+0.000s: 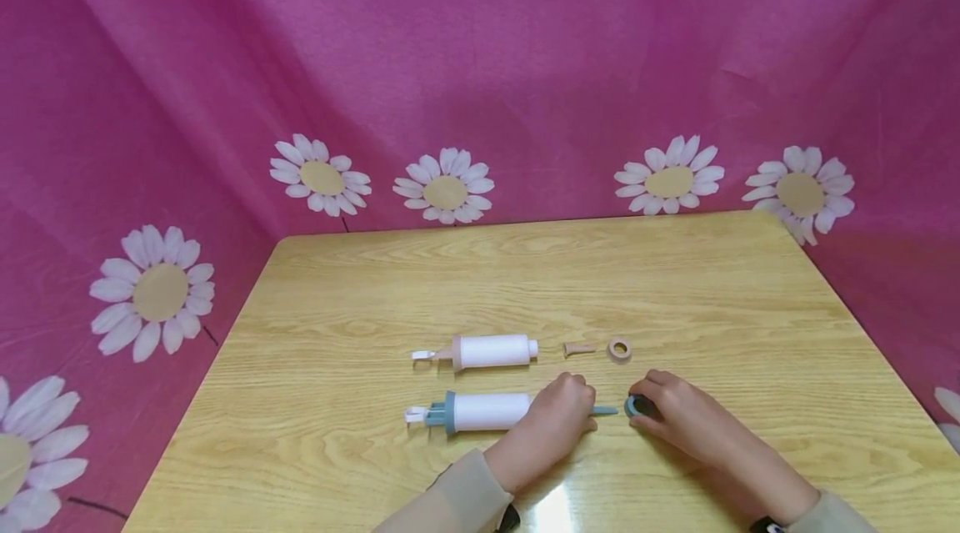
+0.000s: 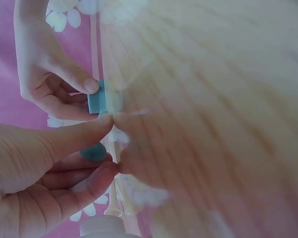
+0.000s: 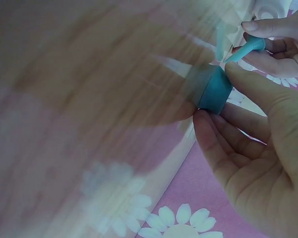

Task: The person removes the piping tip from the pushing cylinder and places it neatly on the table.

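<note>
My left hand is beside the front white syringe barrel, its fingers round a teal tapered nozzle. In the right wrist view, the flared end of that nozzle sits among those fingers, with the narrow tip pointing at a teal ring. Thumb and fingertips of my right hand pinch this ring, which stands at the table surface, just right of the nozzle tip. A teal collar and a plunger with a white pull handle are at the barrel's left end.
Behind the hands lies a second white syringe barrel with a beige collar. A beige nozzle and a beige ring lie in line to its right. Pink flowered cloth hangs behind the wooden table.
</note>
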